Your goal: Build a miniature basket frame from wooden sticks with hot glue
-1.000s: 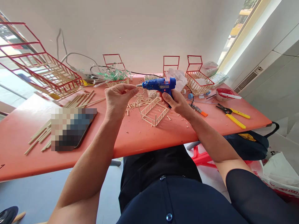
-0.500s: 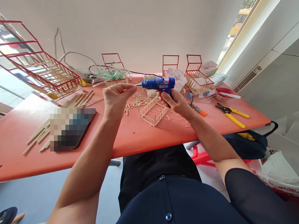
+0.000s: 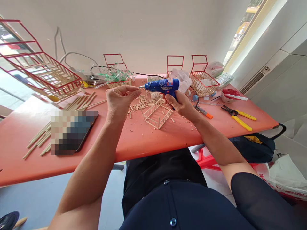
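My right hand (image 3: 178, 100) is closed around the grip of the blue glue gun (image 3: 161, 86), its nozzle directed left, above the far middle part of the desk (image 3: 144, 142). The fingertips of my left hand (image 3: 122, 99) are pinched together just beside the nozzle; whether they hold a small piece, I cannot tell. Below the glue gun, an unfinished stick frame (image 3: 158, 118) lies on the desk, between its middle and far edge, with short cut sticks (image 3: 140, 103) behind and left of it. Long sticks (image 3: 38, 138) and a phone (image 3: 82, 134), its screen blurred, occupy the left part of the desk. Pliers (image 3: 241, 119) with yellow handles lie near the right end, a red tub (image 3: 230, 95) behind them. A red-rimmed stick basket (image 3: 203, 83) stands at the far edge, right of the glue gun.
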Available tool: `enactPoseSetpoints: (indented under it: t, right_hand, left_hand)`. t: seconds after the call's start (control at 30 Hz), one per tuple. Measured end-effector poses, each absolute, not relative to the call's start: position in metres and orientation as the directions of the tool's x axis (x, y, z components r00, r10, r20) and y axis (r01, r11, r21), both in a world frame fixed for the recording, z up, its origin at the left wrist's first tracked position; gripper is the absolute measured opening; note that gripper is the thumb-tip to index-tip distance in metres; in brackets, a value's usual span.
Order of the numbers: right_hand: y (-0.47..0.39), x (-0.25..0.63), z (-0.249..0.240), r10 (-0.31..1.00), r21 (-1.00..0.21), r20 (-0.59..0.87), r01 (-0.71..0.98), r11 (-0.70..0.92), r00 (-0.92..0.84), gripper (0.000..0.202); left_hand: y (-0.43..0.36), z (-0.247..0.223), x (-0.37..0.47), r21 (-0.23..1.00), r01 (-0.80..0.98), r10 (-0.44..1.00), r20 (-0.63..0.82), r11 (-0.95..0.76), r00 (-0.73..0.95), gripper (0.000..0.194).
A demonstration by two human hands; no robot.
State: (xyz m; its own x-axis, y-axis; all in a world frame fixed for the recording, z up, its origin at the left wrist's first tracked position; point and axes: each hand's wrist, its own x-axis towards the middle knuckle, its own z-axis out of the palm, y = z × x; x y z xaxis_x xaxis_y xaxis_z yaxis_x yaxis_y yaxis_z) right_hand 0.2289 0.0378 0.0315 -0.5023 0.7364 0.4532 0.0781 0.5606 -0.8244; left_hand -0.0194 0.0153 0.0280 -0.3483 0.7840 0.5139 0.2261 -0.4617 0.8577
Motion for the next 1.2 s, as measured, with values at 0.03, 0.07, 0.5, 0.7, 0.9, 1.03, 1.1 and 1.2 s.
enactPoseSetpoints:
  t: [0.03, 0.07, 0.5, 0.7, 0.9, 1.03, 1.1, 1.2]
  right_hand:
    - [0.0380, 0.2292, 0.0315, 0.738, -0.822, 0.451, 0.088, 0.562, -0.501, 0.063]
    - [0.0382, 0.2294, 0.0315, 0.741, -0.820, 0.450, 0.098, 0.564, -0.499, 0.063]
    - [0.0387, 0.2294, 0.0314, 0.727, -0.793, 0.473, 0.120, 0.597, -0.498, 0.062]
    - [0.0373, 0.2292, 0.0321, 0.703, -0.781, 0.490, 0.098, 0.616, -0.515, 0.060]
    - [0.0351, 0.2291, 0.0331, 0.714, -0.786, 0.474, 0.117, 0.607, -0.515, 0.060]
    - [0.0350, 0.2289, 0.0327, 0.720, -0.790, 0.477, 0.112, 0.603, -0.504, 0.061]
    - [0.0338, 0.2292, 0.0341, 0.729, -0.794, 0.470, 0.124, 0.596, -0.497, 0.062]
    - [0.0306, 0.2300, 0.0380, 0.745, -0.796, 0.449, 0.159, 0.584, -0.493, 0.063]
  left_hand:
    - [0.0156, 0.0281, -0.0193, 0.857, 0.233, 0.785, 0.514, -0.459, -0.345, 0.012]
    - [0.0159, 0.0281, -0.0193, 0.856, 0.237, 0.783, 0.516, -0.459, -0.346, 0.012]
    - [0.0170, 0.0264, -0.0206, 0.842, 0.195, 0.761, 0.539, -0.503, -0.362, 0.012]
    - [0.0171, 0.0252, -0.0214, 0.842, 0.210, 0.763, 0.540, -0.498, -0.355, 0.013]
    - [0.0186, 0.0239, -0.0214, 0.845, 0.234, 0.774, 0.534, -0.481, -0.340, 0.016]
    - [0.0174, 0.0250, -0.0200, 0.845, 0.259, 0.773, 0.533, -0.468, -0.344, 0.015]
    - [0.0164, 0.0257, -0.0193, 0.849, 0.244, 0.775, 0.527, -0.468, -0.349, 0.015]
    - [0.0163, 0.0260, -0.0189, 0.854, 0.229, 0.780, 0.520, -0.467, -0.349, 0.016]
